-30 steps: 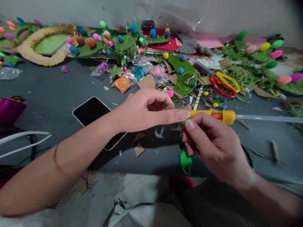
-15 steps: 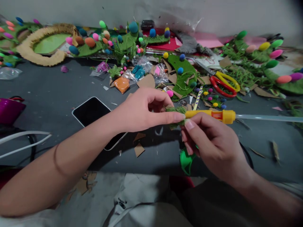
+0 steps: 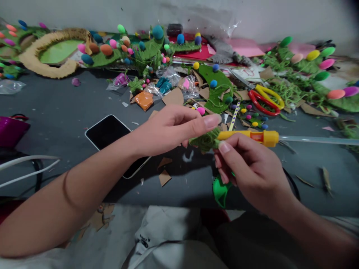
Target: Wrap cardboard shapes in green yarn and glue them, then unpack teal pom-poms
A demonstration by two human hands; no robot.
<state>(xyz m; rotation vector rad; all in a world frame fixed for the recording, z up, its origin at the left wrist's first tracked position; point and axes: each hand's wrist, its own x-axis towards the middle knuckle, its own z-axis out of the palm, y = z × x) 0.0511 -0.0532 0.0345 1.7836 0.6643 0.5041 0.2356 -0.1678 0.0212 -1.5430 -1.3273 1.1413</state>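
A small green yarn-like piece (image 3: 206,140) is between my hands in mid-view. My left hand (image 3: 171,129) keeps its fingers behind the piece's left end, while the thumb stretches over its top edge. My right hand (image 3: 249,168) pinches the right end between thumb and fingertips. Just behind these fingertips is a glue gun with a yellow barrel (image 3: 270,138) and a clear glue stick (image 3: 316,139) running out to the right. A green part (image 3: 220,192) shows below my right fingers. Whether my right palm also touches the gun is hidden.
A phone (image 3: 108,130) lies under my left forearm. Red-and-yellow scissors (image 3: 266,100), cardboard scraps (image 3: 165,178), small bags like this orange one (image 3: 144,100) and colourful felt balls are scattered behind. A tan curved form (image 3: 30,61) rests at back left, near green felt pieces.
My left thumb has lifted up off the front of the green piece, showing more of it. My right hand and the yellow barrel stay where they were.
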